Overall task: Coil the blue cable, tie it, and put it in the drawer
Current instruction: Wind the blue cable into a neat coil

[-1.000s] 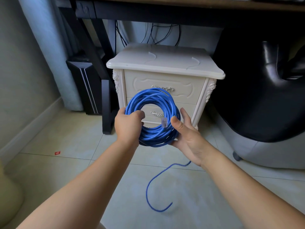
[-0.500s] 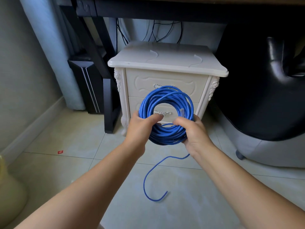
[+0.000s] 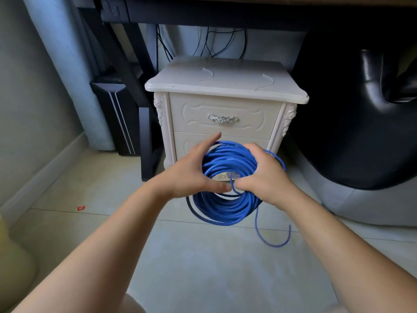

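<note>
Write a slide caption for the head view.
The left hand and right hand grip the coiled blue cable before a white nightstand, one end loose.

Arms stretched forward — left hand holds the blue cable, right hand curls over it.
</note>
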{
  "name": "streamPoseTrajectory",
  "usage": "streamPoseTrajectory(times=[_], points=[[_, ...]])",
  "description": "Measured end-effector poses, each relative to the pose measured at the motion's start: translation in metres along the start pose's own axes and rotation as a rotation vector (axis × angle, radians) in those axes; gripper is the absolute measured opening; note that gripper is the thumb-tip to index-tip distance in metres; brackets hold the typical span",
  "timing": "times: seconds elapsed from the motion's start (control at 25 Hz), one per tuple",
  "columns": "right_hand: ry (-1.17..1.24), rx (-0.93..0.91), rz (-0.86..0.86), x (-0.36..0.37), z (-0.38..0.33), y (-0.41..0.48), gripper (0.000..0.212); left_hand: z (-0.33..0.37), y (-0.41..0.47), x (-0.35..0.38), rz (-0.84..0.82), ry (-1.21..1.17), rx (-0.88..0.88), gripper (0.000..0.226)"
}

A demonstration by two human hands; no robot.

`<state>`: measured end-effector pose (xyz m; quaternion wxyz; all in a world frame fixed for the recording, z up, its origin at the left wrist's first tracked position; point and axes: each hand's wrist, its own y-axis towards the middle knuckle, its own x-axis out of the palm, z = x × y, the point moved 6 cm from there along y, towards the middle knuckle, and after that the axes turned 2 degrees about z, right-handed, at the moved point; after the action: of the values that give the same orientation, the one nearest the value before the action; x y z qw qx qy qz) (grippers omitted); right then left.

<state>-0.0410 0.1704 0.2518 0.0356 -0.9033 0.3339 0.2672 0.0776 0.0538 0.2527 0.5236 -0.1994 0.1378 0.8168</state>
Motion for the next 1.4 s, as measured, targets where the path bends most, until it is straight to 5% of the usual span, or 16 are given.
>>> streamPoseTrajectory(times=[0.12,0.28,0.4,0.64,1.04,1.2,1.4], points=[[-0.042,-0.038,-0.111,0.001,-0.006,-0.002,0.063,-0.002,0.000,0.004,-0.037,0.085,0.002,0.104],[0.023,-0.073,-0.135,-0.002,-0.012,-0.002,0.064,0.002,0.002,0.001,0.160,0.097,-0.013,0.045],[0.127,-0.055,-0.134,-0.004,-0.009,0.001,0.068,0.005,0.001,0.000,0.242,-0.021,-0.010,0.031],[0.418,0.076,-0.226,-0.001,0.000,-0.001,0.080,0.000,0.000,-0.006,0.368,-0.268,-0.092,0.033],[0.797,0.187,-0.112,0.015,0.002,-0.007,0.072,-0.018,-0.010,-0.010,0.630,-0.683,-0.318,0.017],[0.891,0.202,-0.230,0.015,-0.003,-0.006,0.090,-0.027,-0.010,-0.006,0.645,-0.826,-0.439,0.015],[0.864,0.233,-0.285,0.028,0.004,-0.013,0.137,-0.037,-0.011,-0.001,0.665,-0.942,-0.507,0.022]])
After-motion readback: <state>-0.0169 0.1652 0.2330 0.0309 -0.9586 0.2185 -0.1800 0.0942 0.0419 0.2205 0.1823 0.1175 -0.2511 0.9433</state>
